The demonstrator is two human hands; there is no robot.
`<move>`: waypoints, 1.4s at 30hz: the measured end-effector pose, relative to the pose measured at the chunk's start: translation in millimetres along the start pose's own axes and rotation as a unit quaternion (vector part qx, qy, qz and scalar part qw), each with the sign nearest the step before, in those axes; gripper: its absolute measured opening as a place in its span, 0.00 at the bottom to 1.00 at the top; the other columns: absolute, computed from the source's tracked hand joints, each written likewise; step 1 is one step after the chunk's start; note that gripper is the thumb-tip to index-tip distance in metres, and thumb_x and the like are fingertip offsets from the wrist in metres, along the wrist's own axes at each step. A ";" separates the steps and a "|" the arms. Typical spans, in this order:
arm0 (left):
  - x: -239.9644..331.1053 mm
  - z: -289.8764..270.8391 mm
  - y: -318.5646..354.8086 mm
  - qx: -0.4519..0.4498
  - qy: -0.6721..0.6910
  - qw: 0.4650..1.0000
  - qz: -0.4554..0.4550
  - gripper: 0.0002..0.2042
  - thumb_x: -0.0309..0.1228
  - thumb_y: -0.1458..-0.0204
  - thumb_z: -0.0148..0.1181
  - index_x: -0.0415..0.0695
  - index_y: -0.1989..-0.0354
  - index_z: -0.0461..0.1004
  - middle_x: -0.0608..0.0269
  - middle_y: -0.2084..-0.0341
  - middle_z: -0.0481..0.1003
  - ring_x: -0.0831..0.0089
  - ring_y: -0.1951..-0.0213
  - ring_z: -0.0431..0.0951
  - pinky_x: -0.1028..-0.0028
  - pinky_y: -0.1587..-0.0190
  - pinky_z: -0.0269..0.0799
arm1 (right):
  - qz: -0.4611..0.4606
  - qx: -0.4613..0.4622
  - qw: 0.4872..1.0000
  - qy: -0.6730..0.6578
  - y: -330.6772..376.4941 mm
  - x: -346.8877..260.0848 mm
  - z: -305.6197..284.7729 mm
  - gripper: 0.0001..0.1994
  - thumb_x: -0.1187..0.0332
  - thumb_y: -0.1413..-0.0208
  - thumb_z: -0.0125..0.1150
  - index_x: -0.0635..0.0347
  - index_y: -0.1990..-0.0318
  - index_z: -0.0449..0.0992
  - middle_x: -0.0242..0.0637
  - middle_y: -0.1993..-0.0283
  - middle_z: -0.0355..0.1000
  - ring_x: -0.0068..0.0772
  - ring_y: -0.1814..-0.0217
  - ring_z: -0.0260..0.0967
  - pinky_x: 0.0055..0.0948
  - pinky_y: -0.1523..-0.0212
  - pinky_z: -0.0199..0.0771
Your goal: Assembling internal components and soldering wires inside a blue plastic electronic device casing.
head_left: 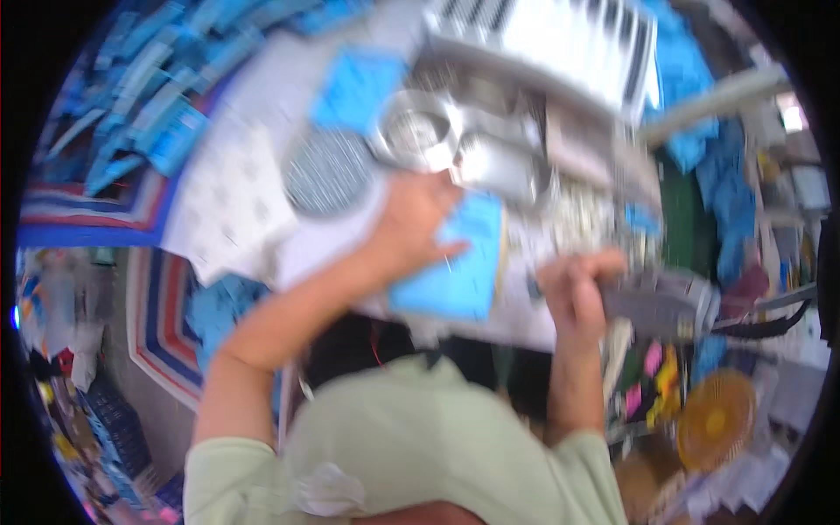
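Motion blur softens the picture. My left hand (416, 217) reaches over the left edge of a blue flat piece (453, 262), its thumb spread away from the fingers. Its fingertips are close to a round metal dish (416, 131) and a longer shiny metal tray (499, 164); whether they touch either is unclear. Beside that hand lies a dark grey round disc (328, 171). My right hand (577, 284) is closed around a grey handheld tool (661, 304) with a black cord; a dark tip shows left of the fingers.
Stacks of blue pieces (157, 96) fill the far left, near a white patterned sheet (232, 206). Another blue piece (359, 87) lies beyond the disc. A white slotted rack (542, 48) stands at the back. A yellow round fan-like object (717, 418) is at the lower right.
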State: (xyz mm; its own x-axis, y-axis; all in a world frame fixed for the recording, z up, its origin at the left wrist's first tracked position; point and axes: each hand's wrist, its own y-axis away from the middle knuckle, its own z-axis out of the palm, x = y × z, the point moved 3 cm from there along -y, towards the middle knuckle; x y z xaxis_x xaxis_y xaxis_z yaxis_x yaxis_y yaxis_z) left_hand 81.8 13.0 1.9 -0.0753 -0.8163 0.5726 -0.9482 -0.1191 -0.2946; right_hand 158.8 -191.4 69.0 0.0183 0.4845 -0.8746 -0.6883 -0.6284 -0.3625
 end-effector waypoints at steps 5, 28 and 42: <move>14.0 -44.2 -2.1 0.034 -0.142 0.979 0.141 0.18 0.41 0.55 0.71 0.43 0.61 0.75 0.55 0.36 0.68 0.52 0.36 0.67 0.41 0.35 0.58 | 0.027 0.064 0.990 0.123 -62.6 -36.9 22.0 0.10 0.73 0.41 0.63 0.63 0.55 0.69 0.29 0.77 0.65 0.20 0.80 0.61 0.26 0.75 0.65; -185.6 -105.0 466.2 0.314 -0.148 0.763 -0.545 0.23 0.40 0.47 0.67 0.34 0.49 0.76 0.44 0.56 0.80 0.51 0.57 0.83 0.65 0.53 0.78 | -0.035 0.097 0.952 0.287 -141.2 -7.6 -35.4 0.21 0.71 0.38 0.64 0.71 0.41 0.68 0.36 0.63 0.75 0.24 0.62 0.74 0.25 0.56 0.72; -274.1 -447.2 12.8 0.430 -0.377 0.790 -0.223 0.11 0.37 0.45 0.63 0.43 0.60 0.76 0.52 0.61 0.77 0.53 0.57 0.79 0.56 0.57 0.74 | -0.032 0.083 0.965 0.245 -142.2 -11.7 -27.6 0.28 0.75 0.39 0.63 0.70 0.33 0.61 0.33 0.56 0.71 0.23 0.51 0.69 0.26 0.45 0.67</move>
State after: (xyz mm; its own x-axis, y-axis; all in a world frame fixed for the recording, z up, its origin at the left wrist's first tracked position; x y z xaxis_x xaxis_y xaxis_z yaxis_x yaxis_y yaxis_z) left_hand -47.7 488.0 183.2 0.7190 -0.6512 0.2429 -0.2448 -0.5643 -0.7884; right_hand 276.4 -124.5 121.9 0.3775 0.1476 -0.9142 -0.7808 -0.4799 -0.4000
